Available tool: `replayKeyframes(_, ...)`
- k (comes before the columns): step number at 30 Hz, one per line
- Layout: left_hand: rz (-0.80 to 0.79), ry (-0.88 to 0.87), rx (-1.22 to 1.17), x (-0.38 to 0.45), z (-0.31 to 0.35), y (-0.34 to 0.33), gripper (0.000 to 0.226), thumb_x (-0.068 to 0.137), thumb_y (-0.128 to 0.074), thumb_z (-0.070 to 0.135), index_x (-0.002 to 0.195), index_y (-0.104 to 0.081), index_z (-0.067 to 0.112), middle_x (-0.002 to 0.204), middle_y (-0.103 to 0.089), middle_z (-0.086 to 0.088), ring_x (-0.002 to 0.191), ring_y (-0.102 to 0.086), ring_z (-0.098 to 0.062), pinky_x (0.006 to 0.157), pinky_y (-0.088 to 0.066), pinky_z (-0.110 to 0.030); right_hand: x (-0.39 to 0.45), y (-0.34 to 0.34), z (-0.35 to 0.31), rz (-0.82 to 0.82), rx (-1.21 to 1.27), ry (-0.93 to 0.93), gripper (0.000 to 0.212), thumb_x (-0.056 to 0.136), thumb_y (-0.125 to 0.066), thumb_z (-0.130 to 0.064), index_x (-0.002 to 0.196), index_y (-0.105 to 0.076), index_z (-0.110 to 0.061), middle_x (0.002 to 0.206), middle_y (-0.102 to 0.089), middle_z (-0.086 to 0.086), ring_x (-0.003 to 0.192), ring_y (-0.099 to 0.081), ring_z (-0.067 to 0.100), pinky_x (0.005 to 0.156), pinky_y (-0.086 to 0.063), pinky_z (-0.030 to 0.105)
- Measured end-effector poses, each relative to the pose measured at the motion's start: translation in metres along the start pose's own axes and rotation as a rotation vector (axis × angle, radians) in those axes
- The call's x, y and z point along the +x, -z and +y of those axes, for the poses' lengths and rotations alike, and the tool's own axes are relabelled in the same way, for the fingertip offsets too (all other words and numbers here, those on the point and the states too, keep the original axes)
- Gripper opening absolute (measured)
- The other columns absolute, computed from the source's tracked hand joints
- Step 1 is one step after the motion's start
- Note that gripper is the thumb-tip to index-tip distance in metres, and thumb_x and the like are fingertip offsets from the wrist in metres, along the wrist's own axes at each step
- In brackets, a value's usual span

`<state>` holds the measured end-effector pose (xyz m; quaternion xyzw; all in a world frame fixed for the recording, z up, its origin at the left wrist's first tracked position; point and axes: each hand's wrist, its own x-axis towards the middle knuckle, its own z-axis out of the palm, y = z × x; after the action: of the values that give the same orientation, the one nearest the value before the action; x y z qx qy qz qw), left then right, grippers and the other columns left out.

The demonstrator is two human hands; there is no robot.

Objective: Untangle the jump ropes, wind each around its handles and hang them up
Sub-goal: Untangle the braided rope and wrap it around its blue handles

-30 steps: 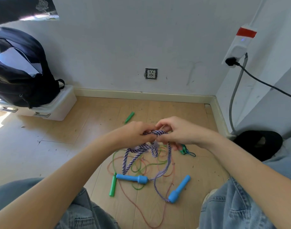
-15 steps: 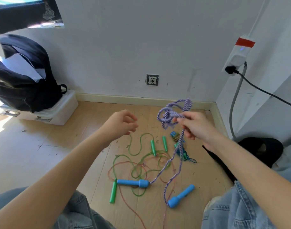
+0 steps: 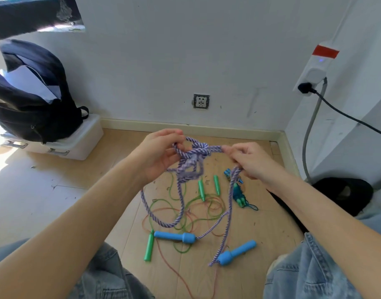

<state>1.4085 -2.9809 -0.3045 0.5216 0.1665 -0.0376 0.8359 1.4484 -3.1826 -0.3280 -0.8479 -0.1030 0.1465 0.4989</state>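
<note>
A knotted purple-and-white braided jump rope hangs in the air between my hands. My left hand pinches a loop at the knot's left side. My right hand pinches the rope just right of the knot, and a strand runs down through its fingers. The rope's two blue handles lie on the wooden floor below. A thin green rope and a thin orange rope lie tangled on the floor, with green handles among them.
A black backpack sits on a white plastic box at the left wall. A small blue-green toy lies by the ropes. A black object sits in the right corner, under a power strip with a cable.
My left hand, which was free half a second ago, has taken hold of the knot's left loop. The right hand lowered the rope a little, and both hands now stretch the knot between them.
</note>
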Motion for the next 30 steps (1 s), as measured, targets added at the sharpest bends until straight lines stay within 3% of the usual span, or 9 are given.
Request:
replayKeyframes(7,0.195,-0.044,0.186,0.004,0.008,0.020,0.012,0.090,-0.048,-0.001,0.087,-0.059,0.004,0.056,-0.035,0.003,0.033,-0.029,-0.004,0.033,-0.029,-0.015,0.011,0.020,0.013,0.478,0.147,-0.080,0.030,0.095,-0.046,-0.033,0.084,-0.055,-0.007,0.058,-0.043,-0.001,0.039,-0.047,0.010,0.039,-0.035,0.023)
replayKeyframes(11,-0.060,0.041,0.894,-0.006,-0.004,0.016,0.012,0.082,-0.067,0.019,0.091,-0.070,0.011,0.048,-0.046,0.008,0.038,-0.032,-0.003,0.037,-0.030,-0.014,0.010,0.015,0.010,0.299,0.237,-0.007,0.028,0.097,-0.043,-0.029,0.076,-0.051,-0.014,0.067,-0.054,0.004,0.037,-0.057,0.010,0.031,-0.033,0.016)
replayKeyframes(14,-0.158,0.139,1.062,-0.012,-0.005,0.012,0.020,0.072,-0.076,0.029,0.083,-0.074,0.012,0.061,-0.046,-0.003,0.044,-0.031,-0.008,0.040,-0.027,-0.017,0.007,0.016,0.008,0.166,0.125,-0.034,0.022,0.098,-0.041,-0.027,0.086,-0.054,-0.013,0.088,-0.061,0.007,0.043,-0.063,0.016,0.030,-0.026,0.016)
replayKeyframes(16,-0.128,0.082,1.021,-0.012,-0.003,0.011,0.013,0.072,-0.076,0.023,0.074,-0.073,0.010,0.060,-0.047,-0.004,0.045,-0.030,-0.009,0.039,-0.027,-0.016,0.003,0.019,0.008,0.014,-0.120,-0.089,0.016,0.097,-0.043,-0.024,0.105,-0.053,-0.014,0.102,-0.061,0.005,0.049,-0.066,0.018,0.031,-0.029,0.016)
replayKeyframes(18,-0.092,0.033,0.894,-0.012,0.000,0.010,0.010,0.075,-0.073,0.018,0.071,-0.070,0.010,0.053,-0.051,0.001,0.044,-0.031,-0.009,0.037,-0.028,-0.015,-0.002,0.017,0.006,-0.194,-0.360,-0.091,0.045,0.091,-0.054,-0.021,0.133,-0.038,-0.020,0.114,-0.052,-0.007,0.051,-0.065,0.010,0.034,-0.035,0.014)
replayKeyframes(20,-0.100,0.012,0.776,-0.012,0.002,0.005,0.010,0.078,-0.071,0.017,0.072,-0.069,0.010,0.051,-0.050,0.003,0.041,-0.030,-0.008,0.036,-0.028,-0.014,-0.008,0.005,0.000,-0.372,-0.342,0.027,0.071,0.083,-0.067,-0.023,0.142,-0.027,-0.028,0.094,-0.047,-0.027,0.050,-0.059,-0.007,0.038,-0.035,0.007)
replayKeyframes(23,-0.145,-0.027,0.721,-0.015,-0.003,-0.007,0.009,0.081,-0.068,0.016,0.073,-0.067,0.011,0.043,-0.041,0.009,0.036,-0.026,-0.006,0.035,-0.025,-0.013,-0.011,-0.019,-0.006,-0.438,-0.271,0.218,0.054,0.078,-0.072,-0.028,0.126,-0.049,-0.025,0.064,-0.053,-0.033,0.055,-0.045,-0.024,0.049,-0.033,-0.001)
replayKeyframes(27,-0.128,-0.083,0.638,-0.014,-0.003,-0.011,0.008,0.084,-0.064,0.012,0.076,-0.063,0.011,0.045,-0.036,0.010,0.038,-0.026,-0.004,0.036,-0.025,-0.013,-0.010,-0.023,-0.012,-0.406,-0.154,0.237,0.017,0.087,-0.061,-0.017,0.095,-0.064,-0.002,0.083,-0.068,0.004,0.072,-0.057,0.002,0.068,-0.042,0.021)
replayKeyframes(30,-0.101,-0.164,0.715,-0.011,-0.003,-0.006,0.008,0.087,-0.060,0.012,0.080,-0.062,0.014,0.044,-0.043,0.015,0.041,-0.028,-0.004,0.037,-0.027,-0.014,-0.011,-0.014,-0.014,-0.485,0.044,0.154,0.011,0.088,-0.058,-0.016,0.084,-0.062,-0.007,0.073,-0.060,0.000,0.069,-0.056,0.006,0.071,-0.044,0.018)
